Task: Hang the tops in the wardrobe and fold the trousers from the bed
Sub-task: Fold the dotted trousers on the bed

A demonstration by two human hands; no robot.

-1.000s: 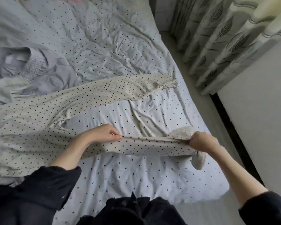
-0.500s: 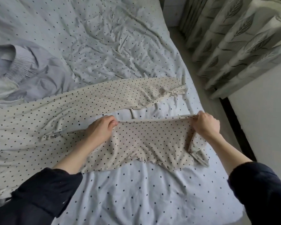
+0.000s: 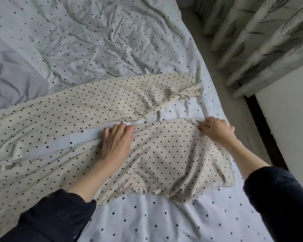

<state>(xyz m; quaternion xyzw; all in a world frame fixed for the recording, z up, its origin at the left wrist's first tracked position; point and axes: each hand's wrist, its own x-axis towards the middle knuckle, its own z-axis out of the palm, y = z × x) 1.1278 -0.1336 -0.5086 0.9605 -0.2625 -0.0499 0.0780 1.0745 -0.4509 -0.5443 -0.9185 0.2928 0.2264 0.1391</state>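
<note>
We see the cream polka-dot trousers [image 3: 80, 119] spread across the bed [image 3: 164, 224], their waist end running off the left edge and the two legs reaching toward the bed's right edge. The far leg lies flat, and its gathered cuff [image 3: 191, 92] sits close to the right edge of the bed. The near leg lies between our two hands, rumpled and slightly bunched toward the near edge.

Our left hand [image 3: 116, 144] rests palm down on the near leg about midway along it, with the fingers curled at the leg's far edge; we cannot tell whether this grip actually pinches the cloth or only presses it. Our right hand [image 3: 217, 131] is at the cuff end of the same leg, close to the bed's right edge, its fingers bent and pinching the fabric at the far corner of that end. So the grip there is narrow and holding the trouser leg.

A grey garment [image 3: 12, 79] lies at the bed's left edge, beyond the trousers. Leaf-patterned curtains [image 3: 261, 41] hang past the right edge of the bed
</note>
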